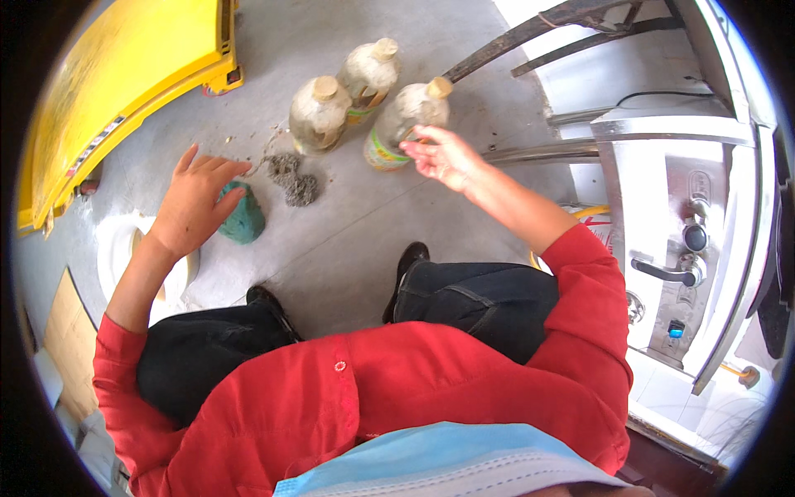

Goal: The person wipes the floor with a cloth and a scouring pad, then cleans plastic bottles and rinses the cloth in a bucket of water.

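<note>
My left hand is open, its fingers spread, just above and beside a dark green rounded lump on the floor; what the lump is I cannot tell. My right hand reaches to a cloudy plastic bottle with a beige cap and a coloured label. Its fingers are apart at the bottle's near side, and I cannot tell whether they touch it. Two similar bottles stand behind and to the left, one nearer and one farther. Between my hands lie two steel wool scourers, one beside the other.
A yellow cabinet-like unit stands at the far left. Near my left forearm is a white bucket. On the right are a steel appliance with knobs and a dark wooden frame. Crumbs dot the grey floor.
</note>
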{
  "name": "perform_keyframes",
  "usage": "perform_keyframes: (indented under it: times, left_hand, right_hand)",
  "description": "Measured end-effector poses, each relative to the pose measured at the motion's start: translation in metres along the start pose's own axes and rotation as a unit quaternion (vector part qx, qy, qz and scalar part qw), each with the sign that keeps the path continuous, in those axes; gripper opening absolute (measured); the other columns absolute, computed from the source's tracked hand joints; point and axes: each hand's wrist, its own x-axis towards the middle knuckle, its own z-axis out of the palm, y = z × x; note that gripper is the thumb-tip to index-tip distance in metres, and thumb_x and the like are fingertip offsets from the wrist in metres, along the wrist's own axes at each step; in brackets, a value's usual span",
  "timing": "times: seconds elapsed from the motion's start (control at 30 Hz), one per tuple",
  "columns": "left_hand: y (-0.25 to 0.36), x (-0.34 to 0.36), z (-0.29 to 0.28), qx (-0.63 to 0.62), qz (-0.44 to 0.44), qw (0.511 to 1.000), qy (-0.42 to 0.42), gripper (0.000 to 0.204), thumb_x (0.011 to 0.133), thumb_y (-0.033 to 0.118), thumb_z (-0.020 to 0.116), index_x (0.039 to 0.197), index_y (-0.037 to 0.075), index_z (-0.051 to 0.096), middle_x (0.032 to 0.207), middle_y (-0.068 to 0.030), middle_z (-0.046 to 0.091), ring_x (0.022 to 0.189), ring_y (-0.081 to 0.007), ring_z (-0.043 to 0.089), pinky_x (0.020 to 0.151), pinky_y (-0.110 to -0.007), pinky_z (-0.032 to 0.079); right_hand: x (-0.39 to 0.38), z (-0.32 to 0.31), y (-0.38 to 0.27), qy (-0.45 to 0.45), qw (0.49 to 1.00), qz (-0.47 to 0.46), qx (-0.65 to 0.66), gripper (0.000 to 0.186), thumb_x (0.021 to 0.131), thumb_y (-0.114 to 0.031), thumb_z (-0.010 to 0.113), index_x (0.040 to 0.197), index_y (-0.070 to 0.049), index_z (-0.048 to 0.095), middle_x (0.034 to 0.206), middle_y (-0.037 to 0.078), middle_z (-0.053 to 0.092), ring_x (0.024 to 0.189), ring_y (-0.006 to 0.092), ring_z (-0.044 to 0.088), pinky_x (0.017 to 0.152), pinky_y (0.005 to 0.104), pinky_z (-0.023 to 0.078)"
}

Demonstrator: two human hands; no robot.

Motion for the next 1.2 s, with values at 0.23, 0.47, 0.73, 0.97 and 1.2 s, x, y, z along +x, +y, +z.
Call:
perform_keyframes:
  times: [0.23, 0.47, 0.73, 0.97, 1.2]
  left_hand:
    - [0.002, 0.008, 0.001, 0.004, -0.006, 1.0, -0.002, 0.032, 0.09, 0.016, 0.062, 0.121, 0.011, 0.063, 0.114, -0.0097, 0.066, 0.118, -0.0278, 0.057, 0.118, -0.051, 0.025]
    - [-0.019, 0.009, 0.005, 0.048, -0.01, 0.998, 0.041, 0.034, 0.091, 0.02, 0.062, 0.124, 0.011, 0.062, 0.12, -0.0115, 0.064, 0.121, -0.0293, 0.054, 0.117, -0.051, 0.028]
    - [-0.028, 0.002, 0.008, 0.113, -0.032, 0.991, 0.072, 0.034, 0.093, 0.021, 0.061, 0.126, 0.012, 0.062, 0.124, -0.0122, 0.063, 0.124, -0.0302, 0.054, 0.117, -0.05, 0.028]
    - [-0.039, 0.006, 0.001, 0.145, -0.058, 0.983, 0.1, 0.034, 0.095, 0.024, 0.062, 0.126, 0.011, 0.063, 0.125, -0.0121, 0.063, 0.125, -0.028, 0.054, 0.117, -0.047, 0.029]
    - [-0.083, -0.042, -0.022, 0.111, -0.115, 0.934, 0.319, 0.026, 0.089, 0.021, 0.064, 0.111, 0.007, 0.067, 0.108, -0.0167, 0.065, 0.107, -0.0349, 0.059, 0.095, -0.043, 0.046]
  right_hand:
    - [-0.015, 0.009, -0.001, -0.076, 0.973, 0.01, -0.217, 0.05, 0.092, -0.038, 0.068, 0.128, -0.007, 0.054, 0.123, 0.011, 0.062, 0.114, 0.0189, 0.058, 0.086, 0.0346, 0.053]
    - [-0.036, -0.02, 0.007, -0.08, 0.942, 0.042, -0.322, 0.055, 0.093, -0.037, 0.068, 0.135, -0.006, 0.05, 0.129, 0.011, 0.06, 0.117, 0.0187, 0.058, 0.091, 0.0367, 0.052]
    - [-0.011, -0.023, 0.033, 0.011, 0.932, -0.05, -0.358, 0.052, 0.091, -0.035, 0.07, 0.133, -0.006, 0.055, 0.12, 0.008, 0.063, 0.111, 0.0146, 0.059, 0.086, 0.0303, 0.052]
    - [0.027, -0.043, 0.063, 0.102, 0.894, -0.234, -0.367, 0.034, 0.083, -0.021, 0.079, 0.106, 0.0, 0.068, 0.1, 0.007, 0.071, 0.088, 0.0112, 0.064, 0.078, 0.0281, 0.052]
    - [0.006, -0.037, 0.052, 0.088, 0.825, -0.161, -0.535, 0.041, 0.087, -0.025, 0.074, 0.115, 0.001, 0.058, 0.104, 0.01, 0.065, 0.079, 0.0144, 0.063, 0.061, 0.0296, 0.054]
